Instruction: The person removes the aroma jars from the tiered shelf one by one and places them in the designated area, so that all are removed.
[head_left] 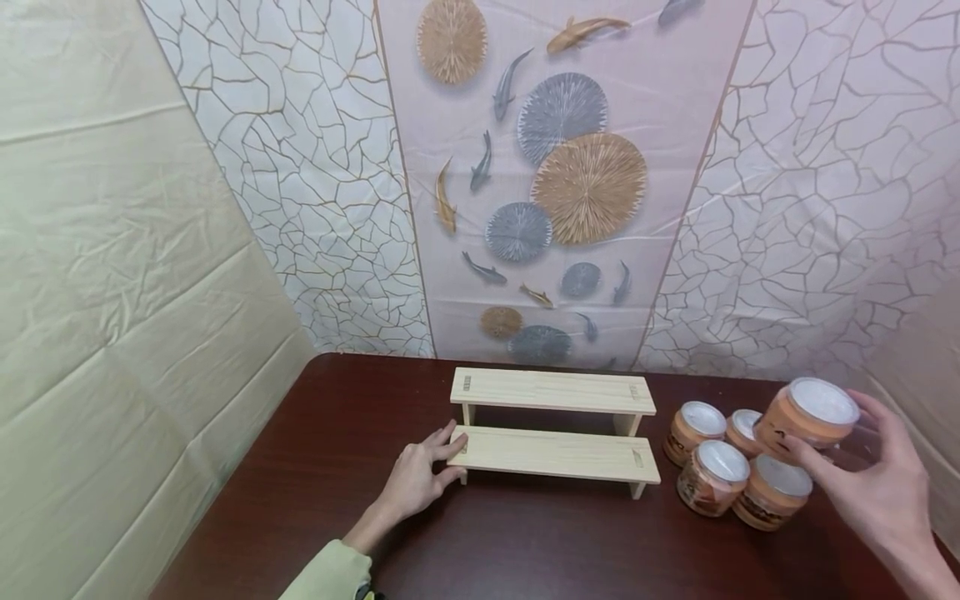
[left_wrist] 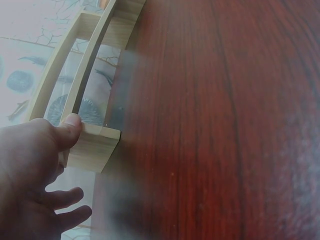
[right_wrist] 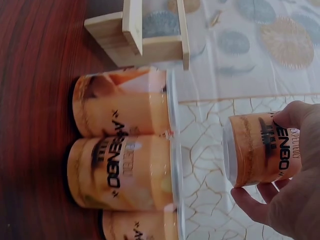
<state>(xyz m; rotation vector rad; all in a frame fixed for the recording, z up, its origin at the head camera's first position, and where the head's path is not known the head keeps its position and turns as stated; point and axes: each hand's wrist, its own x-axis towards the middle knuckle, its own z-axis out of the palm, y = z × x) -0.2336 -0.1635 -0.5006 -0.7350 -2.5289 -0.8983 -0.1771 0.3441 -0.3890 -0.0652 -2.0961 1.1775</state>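
A two-tier pale wooden rack (head_left: 555, 452) stands on the table, its upper board behind the lower one. My left hand (head_left: 414, 477) pinches the left end of the lower board; in the left wrist view the thumb lies on the board's edge and two lower fingers stay off it. My right hand (head_left: 885, 487) grips an orange-brown printed jar (head_left: 787, 425) with a whitish top, held up above several similar jars (head_left: 705, 492). In the right wrist view the held jar (right_wrist: 255, 147) is apart from the jars below, with thumb and fingers around it.
The dark red-brown wooden table (head_left: 315, 500) carries the rack, with the jars grouped close to its right end. Behind stands a patterned cloth backdrop (head_left: 352, 208) with fish and round leaf shapes. A cream cloth wall (head_left: 112, 333) rises on the left.
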